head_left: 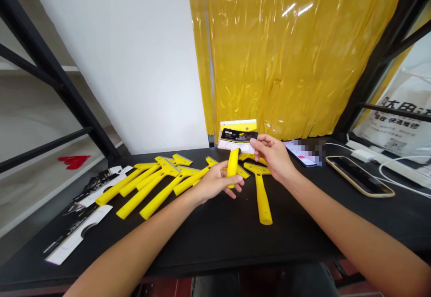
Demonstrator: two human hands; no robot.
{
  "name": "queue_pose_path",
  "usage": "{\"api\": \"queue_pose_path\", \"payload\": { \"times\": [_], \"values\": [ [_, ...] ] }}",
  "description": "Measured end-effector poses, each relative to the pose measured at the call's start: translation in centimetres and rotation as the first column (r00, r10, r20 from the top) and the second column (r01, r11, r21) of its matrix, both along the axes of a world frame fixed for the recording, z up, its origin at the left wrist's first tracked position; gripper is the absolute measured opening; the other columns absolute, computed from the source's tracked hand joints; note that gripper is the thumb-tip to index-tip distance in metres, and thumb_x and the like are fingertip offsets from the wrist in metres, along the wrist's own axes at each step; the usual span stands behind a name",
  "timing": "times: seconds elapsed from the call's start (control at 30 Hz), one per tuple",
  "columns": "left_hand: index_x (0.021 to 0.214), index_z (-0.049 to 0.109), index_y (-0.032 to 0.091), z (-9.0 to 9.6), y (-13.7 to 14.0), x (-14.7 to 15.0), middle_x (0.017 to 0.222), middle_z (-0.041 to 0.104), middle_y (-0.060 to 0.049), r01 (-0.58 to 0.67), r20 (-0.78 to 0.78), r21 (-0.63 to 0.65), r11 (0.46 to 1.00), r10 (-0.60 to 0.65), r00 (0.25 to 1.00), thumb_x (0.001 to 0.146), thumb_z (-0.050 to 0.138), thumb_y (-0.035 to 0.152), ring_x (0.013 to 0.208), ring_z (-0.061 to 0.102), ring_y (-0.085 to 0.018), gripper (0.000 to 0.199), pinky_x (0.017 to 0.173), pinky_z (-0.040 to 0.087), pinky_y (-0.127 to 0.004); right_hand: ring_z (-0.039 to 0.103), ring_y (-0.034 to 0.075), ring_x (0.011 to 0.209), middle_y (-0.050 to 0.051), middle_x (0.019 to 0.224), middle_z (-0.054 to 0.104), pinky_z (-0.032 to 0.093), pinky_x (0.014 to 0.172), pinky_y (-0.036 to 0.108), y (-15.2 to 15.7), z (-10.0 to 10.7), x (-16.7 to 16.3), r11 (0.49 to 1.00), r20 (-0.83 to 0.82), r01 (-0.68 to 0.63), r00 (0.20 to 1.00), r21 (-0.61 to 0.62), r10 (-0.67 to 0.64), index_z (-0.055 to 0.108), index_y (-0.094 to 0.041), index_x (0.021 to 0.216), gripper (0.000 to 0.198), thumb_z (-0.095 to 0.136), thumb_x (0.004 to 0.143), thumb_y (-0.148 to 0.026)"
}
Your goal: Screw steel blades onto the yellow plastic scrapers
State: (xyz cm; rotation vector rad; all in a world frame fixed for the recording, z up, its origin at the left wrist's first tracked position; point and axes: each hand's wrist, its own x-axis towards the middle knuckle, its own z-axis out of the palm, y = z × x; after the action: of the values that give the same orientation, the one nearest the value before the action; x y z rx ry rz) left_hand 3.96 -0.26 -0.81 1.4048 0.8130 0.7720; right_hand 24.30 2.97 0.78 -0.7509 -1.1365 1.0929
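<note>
My left hand (215, 181) is closed round the yellow handle of a scraper (232, 167), held upright above the table. At the scraper's upper end is a black and white cardboard sleeve (239, 136), with part of the yellow head showing in it. My right hand (272, 154) pinches the right edge of this sleeve between thumb and fingers. Several yellow scrapers (148, 185) lie side by side to the left of my left hand. Another scraper (261, 194) lies below my right hand, its head towards the back.
Flat cardboard sleeves (79, 236) are piled at the table's left. On the right are a phone in a pale case (358, 176), another phone (303, 153), and a white power strip (397, 164) with cables. Yellow plastic curtain (286, 63) and a white panel (134, 63) stand behind the black table (208, 243).
</note>
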Motion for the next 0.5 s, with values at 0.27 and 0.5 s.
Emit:
{"api": "queue_pose_path", "payload": {
  "times": [0.27, 0.5],
  "values": [
    [0.108, 0.057, 0.017, -0.17, 0.07, 0.01, 0.088, 0.074, -0.011, -0.081, 0.024, 0.048, 0.996, 0.080, 0.997, 0.078, 0.082, 0.041, 0.073, 0.074, -0.022, 0.046, 0.068, 0.060, -0.034, 0.051, 0.008, 0.049, -0.005, 0.061, 0.058, 0.044, 0.045, 0.021, 0.01, -0.18, -0.29, 0.999, -0.041, -0.048, 0.998, -0.018, 0.047, 0.063, -0.019, 0.083, 0.032, 0.086, 0.069, -0.038],
    [0.106, 0.060, 0.016, -0.13, 0.31, 0.38, 0.092, 0.073, -0.011, -0.056, 0.368, -0.174, 0.983, 0.117, 0.922, 0.092, 0.064, 0.050, 0.072, 0.072, -0.021, 0.037, 0.074, 0.061, -0.042, 0.048, 0.008, 0.046, -0.005, 0.062, 0.058, 0.045, 0.042, 0.022, -0.40, -0.61, -0.90, 0.986, -0.044, -0.143, 0.989, -0.091, 0.140, 0.062, -0.019, 0.082, 0.037, 0.085, 0.070, -0.045]
  ]
}}
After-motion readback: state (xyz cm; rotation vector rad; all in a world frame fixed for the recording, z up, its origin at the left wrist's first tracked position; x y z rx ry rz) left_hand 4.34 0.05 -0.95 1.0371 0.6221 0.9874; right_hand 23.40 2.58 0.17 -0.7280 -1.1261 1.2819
